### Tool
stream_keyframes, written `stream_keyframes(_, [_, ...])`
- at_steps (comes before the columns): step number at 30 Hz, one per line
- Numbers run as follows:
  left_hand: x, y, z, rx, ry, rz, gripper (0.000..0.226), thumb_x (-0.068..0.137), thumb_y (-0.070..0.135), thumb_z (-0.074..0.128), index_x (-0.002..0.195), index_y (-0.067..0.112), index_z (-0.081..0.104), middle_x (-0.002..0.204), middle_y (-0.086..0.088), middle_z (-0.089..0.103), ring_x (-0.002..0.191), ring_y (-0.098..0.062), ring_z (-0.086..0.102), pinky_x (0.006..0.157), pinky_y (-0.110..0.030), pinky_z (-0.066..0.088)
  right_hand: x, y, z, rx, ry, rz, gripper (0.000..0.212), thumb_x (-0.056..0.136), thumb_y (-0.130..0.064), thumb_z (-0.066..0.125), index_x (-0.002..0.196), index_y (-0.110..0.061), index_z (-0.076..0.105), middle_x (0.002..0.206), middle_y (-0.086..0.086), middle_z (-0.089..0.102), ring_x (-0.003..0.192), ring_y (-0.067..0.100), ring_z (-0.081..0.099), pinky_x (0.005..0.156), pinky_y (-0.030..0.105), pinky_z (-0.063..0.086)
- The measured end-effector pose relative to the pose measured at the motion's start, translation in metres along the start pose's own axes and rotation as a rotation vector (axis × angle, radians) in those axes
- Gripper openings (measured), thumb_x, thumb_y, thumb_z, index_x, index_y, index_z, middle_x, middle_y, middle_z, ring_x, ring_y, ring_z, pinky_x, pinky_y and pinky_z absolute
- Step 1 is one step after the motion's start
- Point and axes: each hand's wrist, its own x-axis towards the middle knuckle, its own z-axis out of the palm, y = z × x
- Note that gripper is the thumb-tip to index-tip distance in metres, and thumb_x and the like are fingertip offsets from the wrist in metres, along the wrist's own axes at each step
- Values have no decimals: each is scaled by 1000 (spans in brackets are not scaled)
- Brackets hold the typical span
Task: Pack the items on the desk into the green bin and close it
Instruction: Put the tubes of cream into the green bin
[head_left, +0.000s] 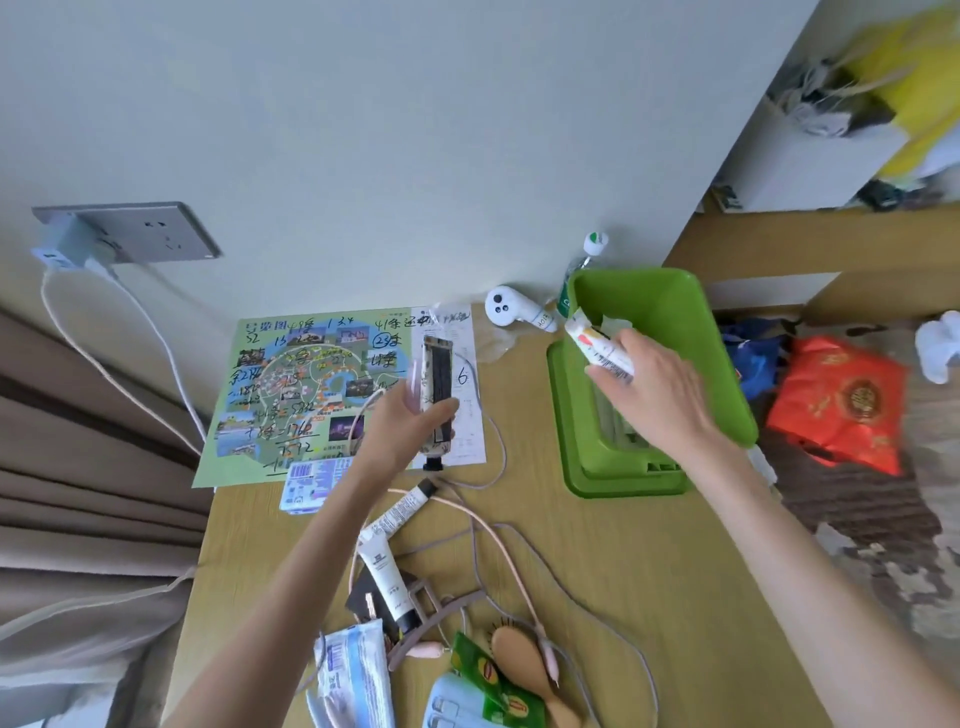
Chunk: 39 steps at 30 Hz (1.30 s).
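Observation:
The green bin (582, 415) stands on the right of the wooden desk with its lid (670, 322) tilted up and open. My right hand (660, 389) holds a white tube (597, 345) over the bin's opening. My left hand (410, 421) grips a patterned tube with a black cap (436, 384), lifted above a map sheet (306, 389). Two white tubes (400, 512) (387, 577) lie on the desk below my left hand. At the near edge lie a wooden hairbrush (519, 657), green sachets (488, 675), a blue-white packet (348, 675) and a hair claw (436, 616).
Pink and grey cables (514, 561) loop across the desk. A white device (511, 309) and a bottle (587, 265) stand by the wall behind the bin. A charger hangs from the wall socket (130, 234). A red bag (841, 405) lies on the bed to the right.

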Motion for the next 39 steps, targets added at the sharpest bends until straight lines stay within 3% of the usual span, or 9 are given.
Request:
stream_keyframes(4, [13, 29, 23, 7, -58, 33, 44, 82, 36, 72, 72, 18, 33, 65, 1, 37, 56, -12, 38, 54, -25, 29, 7, 57, -14, -133, -141, 46, 25, 94, -41, 55, 92, -19, 42, 84, -3, 50, 57, 14, 42, 46, 23, 19])
stream_keyframes(9, [25, 41, 48, 51, -71, 33, 45, 82, 35, 73, 70, 18, 33, 61, 7, 31, 45, -3, 31, 46, -19, 25, 21, 87, 5, -159, -424, 147, 29, 98, -40, 49, 104, -12, 45, 98, 3, 46, 62, 13, 48, 50, 24, 36])
stream_keyframes(15, [38, 36, 62, 55, -112, 1, 43, 82, 33, 74, 75, 15, 36, 65, 3, 32, 56, -12, 38, 54, -27, 29, 62, 72, 47, 420, -473, 515, 39, 98, -31, 46, 64, -16, 34, 53, -1, 33, 44, 15, 32, 49, 29, 22])
stream_keyframes(21, [50, 32, 65, 89, -95, -4, 40, 83, 32, 73, 79, 11, 39, 65, 3, 31, 57, -14, 32, 54, -28, 28, 84, 46, 85, 397, -437, 504, 26, 102, -27, 41, 76, -26, 40, 77, 9, 49, 68, 23, 51, 60, 30, 37])
stream_keyframes(25, [54, 42, 68, 85, -83, 3, 40, 83, 32, 73, 73, 14, 38, 64, 5, 35, 55, -12, 36, 53, -26, 30, 81, 50, 81, 231, -365, 462, 9, 94, -14, 52, 98, -5, 54, 87, 5, 55, 74, 25, 55, 59, 32, 41])
stream_keyframes(27, [56, 55, 73, 79, -90, 29, 34, 83, 32, 73, 74, 17, 44, 62, 7, 41, 51, -9, 45, 50, -23, 33, 77, 57, 63, 197, -261, 372, 11, 96, -15, 52, 91, -7, 57, 92, -4, 55, 68, 20, 54, 57, 31, 44])
stream_keyframes(30, [58, 83, 85, 45, -122, 95, 28, 82, 34, 72, 80, 18, 49, 61, 10, 49, 48, -1, 52, 45, -15, 37, 67, 74, 28, 173, -17, 295, 16, 96, -14, 54, 107, -8, 64, 113, -1, 60, 88, 18, 63, 74, 31, 54])
stream_keyframes(33, [63, 114, 107, 11, -153, 171, 31, 81, 38, 71, 81, 22, 44, 67, 6, 55, 54, -4, 56, 49, -20, 41, 48, 101, 0, 59, 170, 241, 23, 91, -12, 61, 114, -8, 60, 118, 7, 56, 103, 22, 59, 74, 26, 43])
stream_keyframes(39, [77, 145, 189, 144, -315, 155, 57, 85, 40, 65, 122, 3, 44, 82, 4, 50, 68, -9, 49, 52, -25, 36, 13, 135, -2, 189, -58, 310, 56, 93, -14, 61, 143, -11, 38, 142, 10, 49, 125, 28, 53, 99, 42, 47])
